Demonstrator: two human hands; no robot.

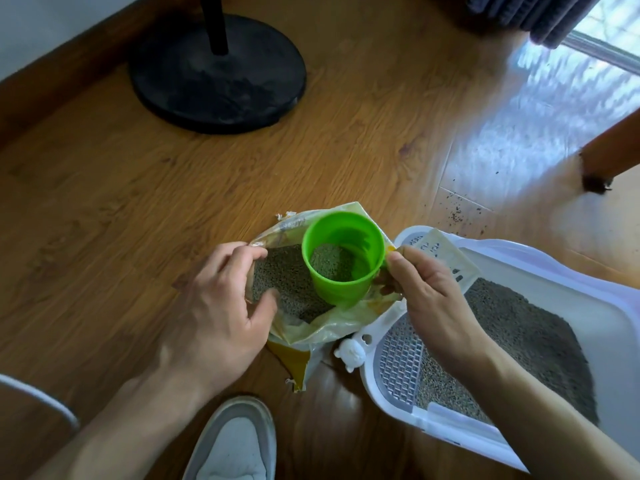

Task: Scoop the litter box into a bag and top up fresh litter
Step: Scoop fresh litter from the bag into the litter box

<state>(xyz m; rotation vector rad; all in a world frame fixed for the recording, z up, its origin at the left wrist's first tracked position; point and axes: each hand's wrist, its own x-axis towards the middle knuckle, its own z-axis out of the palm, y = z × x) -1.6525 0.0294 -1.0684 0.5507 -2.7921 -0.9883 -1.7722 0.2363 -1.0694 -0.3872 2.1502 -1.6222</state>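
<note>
A yellow and clear litter bag [311, 327] lies open on the wooden floor, with grey-green pellets showing inside. My left hand [221, 306] grips the bag's left edge and holds the mouth apart. My right hand [429, 303] holds a green plastic cup [341, 258] by its right side, just above the bag's opening. The cup is partly filled with pellets. To the right stands the white litter box [588, 306], holding grey litter [519, 334]. A pale slotted scoop [446, 252] rests at the box's far corner, partly hidden behind my right hand.
A black round stand base [218, 77] sits at the back. A wooden furniture leg [606, 157] stands at right, with scattered litter grains [457, 213] on the floor near it. My white shoe [235, 441] is at the bottom. A white bear-shaped figure [351, 353] clings to the box's rim.
</note>
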